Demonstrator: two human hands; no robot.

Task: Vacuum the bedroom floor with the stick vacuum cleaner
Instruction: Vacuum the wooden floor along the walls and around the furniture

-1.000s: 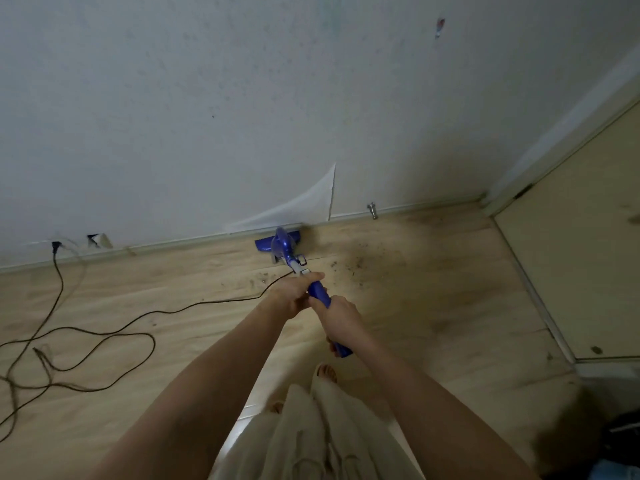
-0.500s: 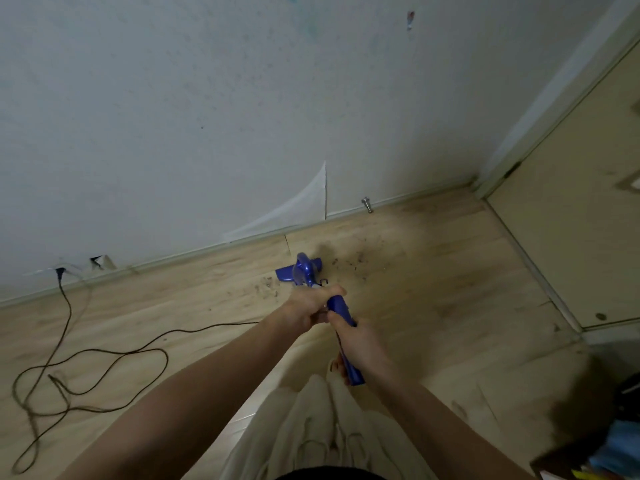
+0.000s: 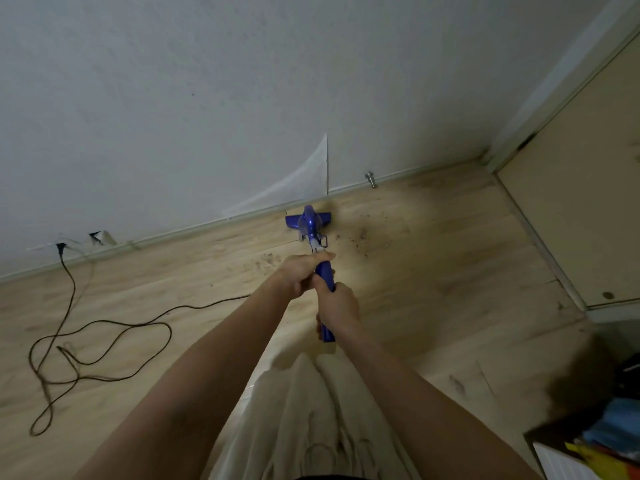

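A blue stick vacuum cleaner [image 3: 310, 225] stands on the pale wood floor [image 3: 433, 271], its head close against the baseboard. My left hand [image 3: 302, 273] grips the blue handle high up. Just below it my right hand [image 3: 337, 306] grips the same handle, whose end pokes out under my wrist. Dark crumbs and dust [image 3: 362, 233] lie scattered on the boards right of the head, with a fainter patch [image 3: 265, 260] to the left.
A black power cord [image 3: 104, 344] loops over the floor on the left and runs to a wall socket [image 3: 60, 247]. A metal door stop [image 3: 371, 179] sticks out of the baseboard. A door [image 3: 588, 202] stands at right. Boxes and clutter [image 3: 595, 441] fill the bottom right corner.
The vacuum head was pulled back from the wall half a second ago and has now been pushed forward to the baseboard again. Both hands kept their grip.
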